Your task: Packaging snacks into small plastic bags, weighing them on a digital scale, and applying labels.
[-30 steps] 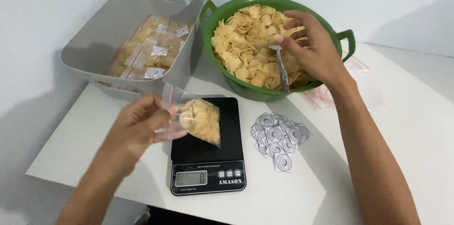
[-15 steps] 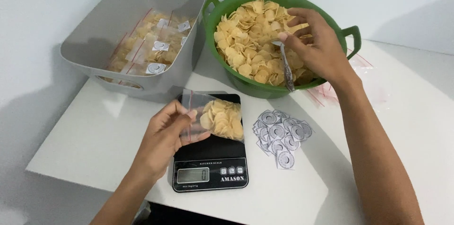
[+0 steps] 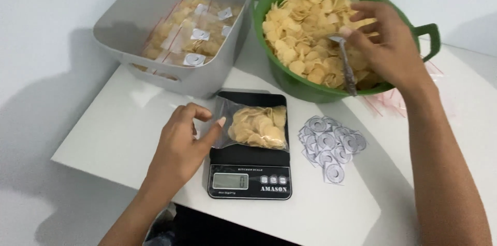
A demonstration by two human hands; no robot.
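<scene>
Two hands are busy around the black scale [image 3: 250,166], which sits near the front edge of the white table [image 3: 103,137]. The left hand [image 3: 181,147] is just left of the scale, and its fingers pinch the open end of a small clear bag of chips [image 3: 253,126]. That bag lies flat on top of the scale, with its long side running left to right, away from the left hand. The right hand [image 3: 385,44] is behind the scale, over the green bowl [image 3: 310,88] full of chips, with its fingers closed on a metal spoon [image 3: 346,65]. Round paper labels [image 3: 331,145] lie just right of the scale. Behind it on the left stands a grey bin [image 3: 155,13] with filled bags inside.
</scene>
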